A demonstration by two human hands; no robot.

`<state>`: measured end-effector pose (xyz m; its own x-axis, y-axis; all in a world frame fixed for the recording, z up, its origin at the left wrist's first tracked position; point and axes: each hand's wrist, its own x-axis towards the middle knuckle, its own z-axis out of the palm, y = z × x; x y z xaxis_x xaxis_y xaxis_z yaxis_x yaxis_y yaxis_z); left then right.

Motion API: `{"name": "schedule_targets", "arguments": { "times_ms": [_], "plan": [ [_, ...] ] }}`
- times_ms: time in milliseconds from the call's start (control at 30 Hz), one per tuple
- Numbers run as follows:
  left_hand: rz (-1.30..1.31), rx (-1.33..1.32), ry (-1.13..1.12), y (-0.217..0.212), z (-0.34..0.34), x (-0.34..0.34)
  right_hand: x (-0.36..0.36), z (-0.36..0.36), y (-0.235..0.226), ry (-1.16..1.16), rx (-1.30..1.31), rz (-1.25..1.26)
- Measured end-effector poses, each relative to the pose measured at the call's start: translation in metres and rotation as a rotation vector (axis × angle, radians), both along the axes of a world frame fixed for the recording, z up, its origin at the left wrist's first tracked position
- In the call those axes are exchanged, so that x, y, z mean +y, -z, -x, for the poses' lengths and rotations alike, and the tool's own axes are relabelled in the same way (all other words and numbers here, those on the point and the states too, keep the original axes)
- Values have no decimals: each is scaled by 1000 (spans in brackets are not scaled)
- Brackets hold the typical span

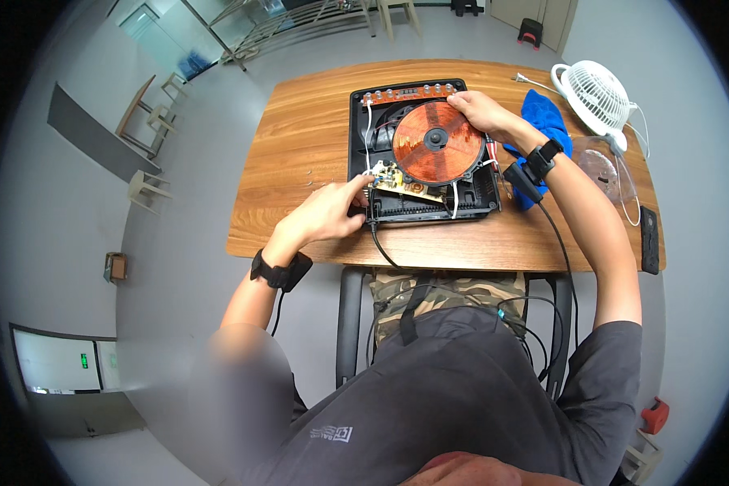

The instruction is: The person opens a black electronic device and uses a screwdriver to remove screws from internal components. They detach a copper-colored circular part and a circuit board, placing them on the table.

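Note:
An opened induction cooker [354,134] lies on the wooden table, its black base holding the inner parts. My right hand [486,115] grips the upper right rim of the round copper coil [424,150], thumb on top and the other fingers mostly hidden. At the base's left side, my left hand [328,212] has its index finger on the left end of the tilted yellowish circuit board [409,188]. The thumb sits lower, by the base's edge, and the remaining fingers are partly hidden. Along the far edge runs an orange control strip [409,94], joined by a white wire [368,134].
A blue cloth [543,117] lies right of the cooker, with a white fan [595,97] beyond it. A clear plastic piece [598,168] and a black strip [649,239] lie at the table's right. A black cord [385,253] hangs over the near edge.

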<state>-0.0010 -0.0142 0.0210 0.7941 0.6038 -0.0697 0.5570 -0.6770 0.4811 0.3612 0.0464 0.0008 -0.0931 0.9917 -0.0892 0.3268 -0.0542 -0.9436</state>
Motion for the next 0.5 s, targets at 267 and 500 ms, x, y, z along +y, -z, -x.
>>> {"name": "schedule_targets", "arguments": {
  "times_ms": [267, 500],
  "plan": [
    [-278, 117, 67, 5, -6, -32, 8, 10, 8, -46, 47, 23],
    [-527, -5, 97, 26, 0, -30, 5, 21, 6, -56, 7, 14]
  ]
}}
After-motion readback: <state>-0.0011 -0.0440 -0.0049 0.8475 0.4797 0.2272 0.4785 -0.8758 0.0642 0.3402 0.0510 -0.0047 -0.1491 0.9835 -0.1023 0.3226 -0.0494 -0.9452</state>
